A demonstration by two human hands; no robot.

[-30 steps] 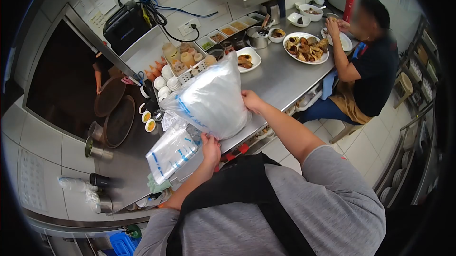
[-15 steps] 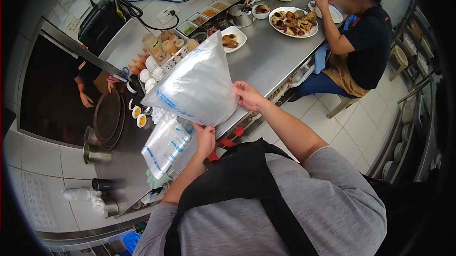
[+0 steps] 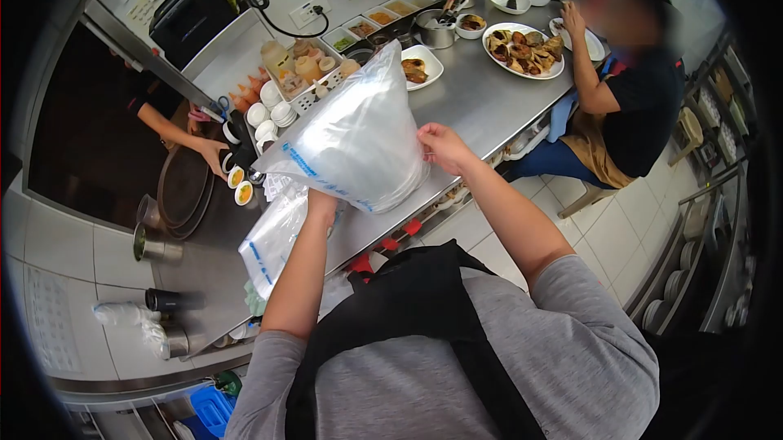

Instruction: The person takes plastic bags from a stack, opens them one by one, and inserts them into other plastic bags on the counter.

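Observation:
A bulging clear plastic bag with blue print is held up in front of me over the steel counter. My right hand pinches its right edge between thumb and fingers. My left hand reaches beneath the bag's lower edge, and its fingers are hidden there. What fills the bag is hard to make out; it looks whitish and rounded. Below it, a flat plastic packet with blue print lies on the counter by my left forearm.
A large platter of cooked food and a square plate stand farther along the counter. At right sits a person. Through the opening at left, another person's hand reaches toward small yellow-filled cups.
My left hand has moved from the bag's lower edge to underneath it, out of sight. The right hand keeps its pinch. At left, the other person's hand has reached in toward the cups.

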